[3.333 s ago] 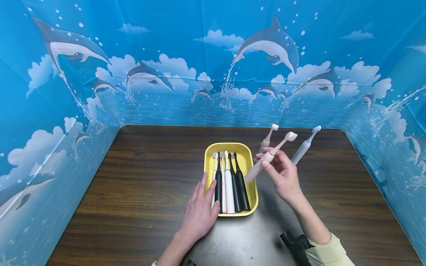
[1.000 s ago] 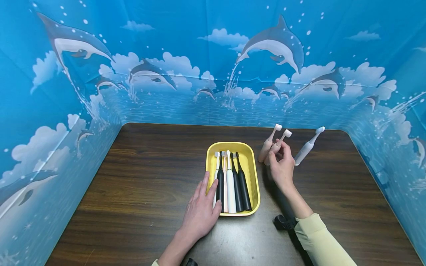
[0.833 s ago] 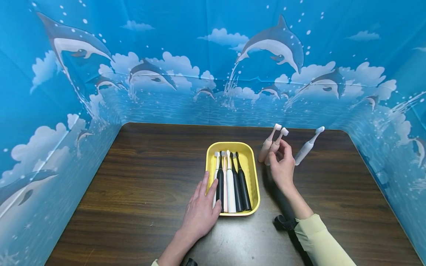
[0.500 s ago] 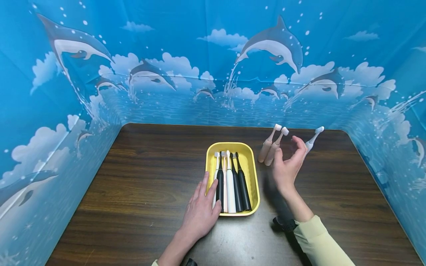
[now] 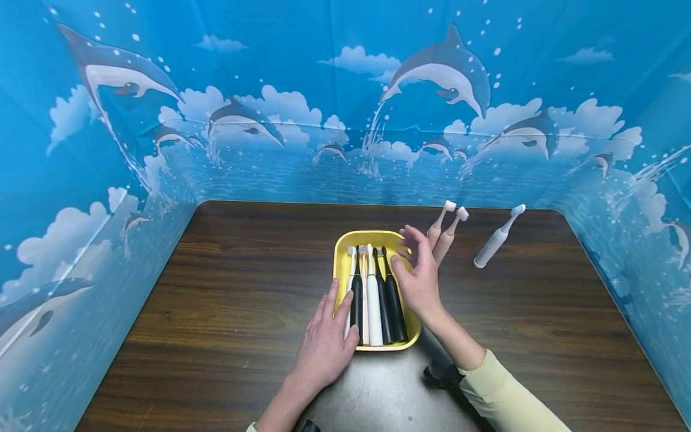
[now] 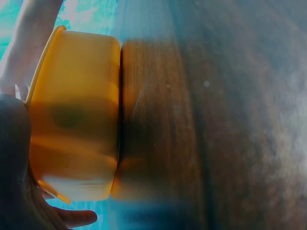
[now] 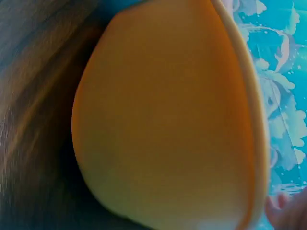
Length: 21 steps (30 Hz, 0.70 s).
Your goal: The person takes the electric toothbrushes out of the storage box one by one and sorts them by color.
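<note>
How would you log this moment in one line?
left hand: at left rim of yellow tray | right hand: empty, at right rim | in tray: several toothbrushes | standing on table: two pink toothbrushes, one pale toothbrush

Your tray (image 5: pixel 372 237) is yellow, your sleeve (image 5: pixel 502 390) pale yellow; you have black brushes (image 5: pixel 396 309), white brushes (image 5: pixel 373 312), pink brushes (image 5: pixel 444 243), a pale grey brush (image 5: pixel 492 246), a brown wood-grained table (image 5: pixel 227 300) and a blue dolphin-and-cloud backdrop (image 5: pixel 291 36)
</note>
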### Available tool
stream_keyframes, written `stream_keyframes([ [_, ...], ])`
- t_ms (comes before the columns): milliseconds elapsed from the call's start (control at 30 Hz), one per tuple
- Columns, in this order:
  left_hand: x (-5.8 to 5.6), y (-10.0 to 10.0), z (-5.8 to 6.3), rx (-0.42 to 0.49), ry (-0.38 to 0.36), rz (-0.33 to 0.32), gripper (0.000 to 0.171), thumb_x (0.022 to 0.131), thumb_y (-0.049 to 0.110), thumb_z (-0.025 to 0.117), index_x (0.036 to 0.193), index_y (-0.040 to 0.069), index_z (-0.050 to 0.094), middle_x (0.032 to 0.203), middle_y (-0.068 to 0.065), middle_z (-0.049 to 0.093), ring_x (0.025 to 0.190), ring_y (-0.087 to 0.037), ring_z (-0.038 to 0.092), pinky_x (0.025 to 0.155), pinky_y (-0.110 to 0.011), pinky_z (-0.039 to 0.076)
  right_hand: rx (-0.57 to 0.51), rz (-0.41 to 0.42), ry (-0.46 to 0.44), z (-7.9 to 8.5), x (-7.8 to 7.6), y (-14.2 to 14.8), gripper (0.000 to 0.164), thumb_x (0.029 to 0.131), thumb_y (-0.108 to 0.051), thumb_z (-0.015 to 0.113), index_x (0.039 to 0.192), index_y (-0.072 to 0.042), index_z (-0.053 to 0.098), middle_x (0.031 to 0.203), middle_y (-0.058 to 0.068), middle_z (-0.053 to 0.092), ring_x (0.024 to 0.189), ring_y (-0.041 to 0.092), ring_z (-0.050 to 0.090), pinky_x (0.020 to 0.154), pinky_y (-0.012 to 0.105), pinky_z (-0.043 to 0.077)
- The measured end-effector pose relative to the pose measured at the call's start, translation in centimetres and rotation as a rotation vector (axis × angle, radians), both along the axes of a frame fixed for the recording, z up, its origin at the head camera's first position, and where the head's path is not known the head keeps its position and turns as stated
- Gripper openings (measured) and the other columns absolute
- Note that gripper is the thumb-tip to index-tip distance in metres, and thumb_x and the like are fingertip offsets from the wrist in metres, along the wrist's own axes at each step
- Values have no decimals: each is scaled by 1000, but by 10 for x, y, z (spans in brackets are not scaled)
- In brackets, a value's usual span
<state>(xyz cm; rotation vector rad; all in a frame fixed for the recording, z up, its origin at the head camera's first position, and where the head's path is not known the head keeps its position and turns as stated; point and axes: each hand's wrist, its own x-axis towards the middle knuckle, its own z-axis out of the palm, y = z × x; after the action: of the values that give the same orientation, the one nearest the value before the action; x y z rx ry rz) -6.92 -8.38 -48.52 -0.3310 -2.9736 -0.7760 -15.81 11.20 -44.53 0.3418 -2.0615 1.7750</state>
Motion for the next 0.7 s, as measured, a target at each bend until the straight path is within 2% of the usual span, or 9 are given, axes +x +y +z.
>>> stream_keyframes([
  [100,0,0,1,-6,-12,4,61,97,34,58,155,16,48,172,-6,12,143,-46,38,100,-65,44,14,81,-182,-7,-3,-7,63,92,6,59,151,-1,38,148,23,47,130,39,54,106,53,45],
  [233,0,1,1,-12,-18,5,61,97,34,58,155,16,48,172,-6,12,143,-45,38,100,-65,44,43,97,-331,-15,-8,-15,66,93,-1,60,154,1,34,151,26,44,132,42,53,107,54,44],
  [467,-2,1,0,-13,-11,5,61,97,34,59,154,16,48,171,-6,13,142,-45,39,99,-65,45,36,104,-429,-22,-15,-24,70,92,-3,59,155,3,29,155,28,37,132,43,52,107,56,43],
  [700,-1,0,-1,-11,2,-2,60,97,33,59,154,16,49,171,-7,14,141,-45,40,99,-65,45,50,145,-517,-22,-14,-28,73,93,-6,62,157,2,27,155,28,36,134,42,51,106,54,44],
])
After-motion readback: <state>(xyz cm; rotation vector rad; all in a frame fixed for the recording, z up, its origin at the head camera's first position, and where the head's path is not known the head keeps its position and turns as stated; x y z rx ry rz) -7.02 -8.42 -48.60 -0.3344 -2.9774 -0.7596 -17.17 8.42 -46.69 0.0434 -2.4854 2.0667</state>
